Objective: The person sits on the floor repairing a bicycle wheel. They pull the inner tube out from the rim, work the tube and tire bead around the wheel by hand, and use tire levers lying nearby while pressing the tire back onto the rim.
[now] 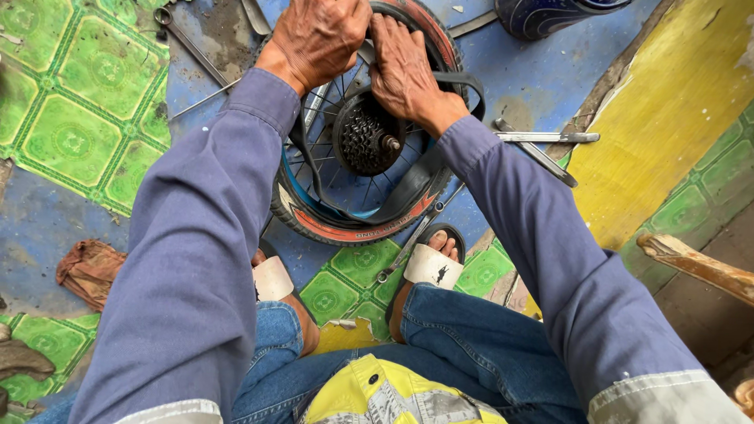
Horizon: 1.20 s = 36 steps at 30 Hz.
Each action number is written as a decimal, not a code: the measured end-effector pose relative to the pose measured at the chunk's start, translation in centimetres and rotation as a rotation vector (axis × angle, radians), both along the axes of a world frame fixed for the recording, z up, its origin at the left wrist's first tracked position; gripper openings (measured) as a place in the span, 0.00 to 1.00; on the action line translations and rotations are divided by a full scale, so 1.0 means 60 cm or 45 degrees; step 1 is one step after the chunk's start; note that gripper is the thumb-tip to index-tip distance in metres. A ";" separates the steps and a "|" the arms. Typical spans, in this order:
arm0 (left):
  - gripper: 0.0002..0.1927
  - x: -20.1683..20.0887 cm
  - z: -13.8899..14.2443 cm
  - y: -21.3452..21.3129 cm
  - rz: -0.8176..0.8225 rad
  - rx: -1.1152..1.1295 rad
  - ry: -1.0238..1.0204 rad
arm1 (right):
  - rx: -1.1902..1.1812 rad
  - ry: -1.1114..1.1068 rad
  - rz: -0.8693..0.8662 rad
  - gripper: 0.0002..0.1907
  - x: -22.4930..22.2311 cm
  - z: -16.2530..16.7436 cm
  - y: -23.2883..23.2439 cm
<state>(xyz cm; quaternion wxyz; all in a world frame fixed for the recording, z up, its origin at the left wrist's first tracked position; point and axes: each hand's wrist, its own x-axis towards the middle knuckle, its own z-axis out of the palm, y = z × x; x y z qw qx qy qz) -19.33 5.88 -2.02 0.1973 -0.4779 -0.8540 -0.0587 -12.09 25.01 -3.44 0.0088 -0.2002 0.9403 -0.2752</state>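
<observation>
I see one bicycle wheel (pixel 357 206) flat on the floor, its tyre (pixel 345 228) cupping a loose black inner tube (pixel 408 184) that sags just below my fingers. My left hand (pixel 314 35) and right hand (pixel 404 71) sit side by side, both curled and pressing on the far rim. One sprocket cluster (pixel 363 141) sits under the right fingers, two metal levers (pixel 542 141) beside that wrist, one wrench (pixel 412 242) nearer my sandals.

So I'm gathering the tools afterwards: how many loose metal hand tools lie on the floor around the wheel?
5 that I can make out: one wrench upper left, one thin rod beside it, two tools crossed on the right, one spanner by the sandal. More may be hidden under the wheel.
</observation>
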 end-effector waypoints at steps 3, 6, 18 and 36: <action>0.07 0.001 -0.004 -0.002 -0.020 0.034 -0.122 | 0.026 0.008 -0.055 0.35 -0.003 0.001 -0.011; 0.09 0.003 -0.008 -0.005 -0.009 0.080 -0.038 | -0.005 -0.025 -0.096 0.33 -0.009 0.004 -0.016; 0.10 0.009 -0.025 -0.021 -0.012 0.088 -0.058 | -0.020 0.086 -0.173 0.31 -0.002 -0.005 -0.037; 0.10 0.199 -0.010 0.047 0.987 0.886 -1.162 | -0.042 -0.223 0.009 0.16 0.009 -0.048 -0.010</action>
